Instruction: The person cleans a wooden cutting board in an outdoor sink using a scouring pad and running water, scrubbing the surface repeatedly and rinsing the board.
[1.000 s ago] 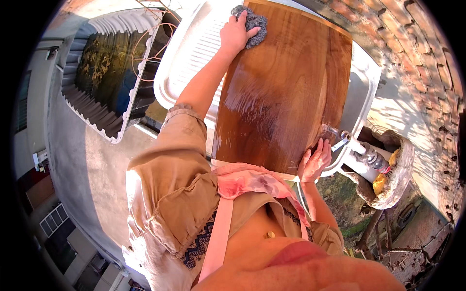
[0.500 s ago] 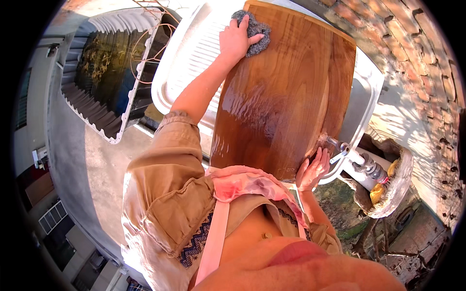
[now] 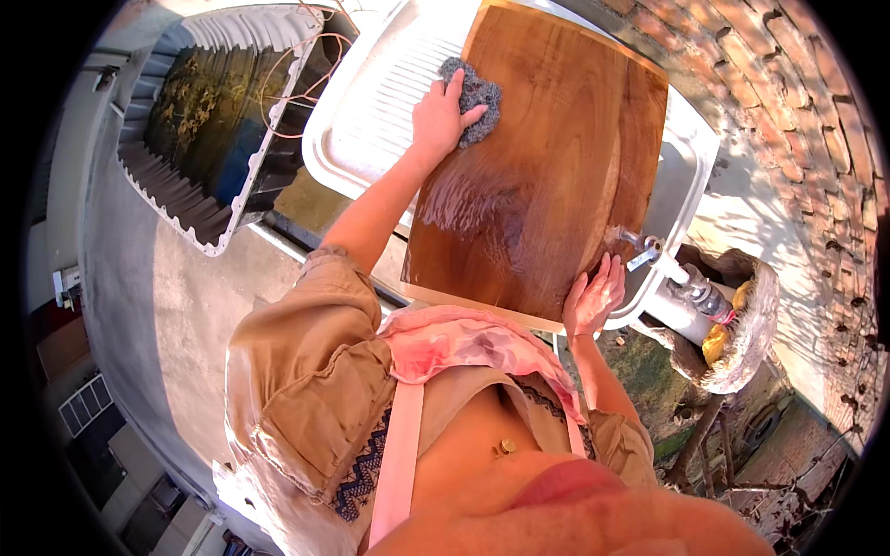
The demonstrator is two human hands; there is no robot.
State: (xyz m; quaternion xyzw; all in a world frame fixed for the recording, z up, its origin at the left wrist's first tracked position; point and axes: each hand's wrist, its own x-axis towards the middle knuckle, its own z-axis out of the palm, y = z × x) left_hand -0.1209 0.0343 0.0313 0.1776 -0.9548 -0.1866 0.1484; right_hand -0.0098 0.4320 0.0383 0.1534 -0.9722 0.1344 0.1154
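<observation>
A wide wooden board, wet and glossy, lies tilted across a metal sink. My left hand is closed on a grey scouring pad and presses it against the board near its far left edge. Water runs over the board's middle and left part in ripples. My right hand rests with fingers stretched out along the board's near right edge, just below the tap. Water comes out of the tap onto the board beside my fingertips.
The sink's ribbed drainboard shows left of the board and its rim on the right. Further left stands a dark ribbed tub of murky water, with a wire frame beside it. A shaggy planter surrounds the tap pipe; a brick wall rises at right.
My left hand has drawn the scouring pad a little toward me along the board's left edge. My right hand stays by the tap. The whole view has shifted slightly.
</observation>
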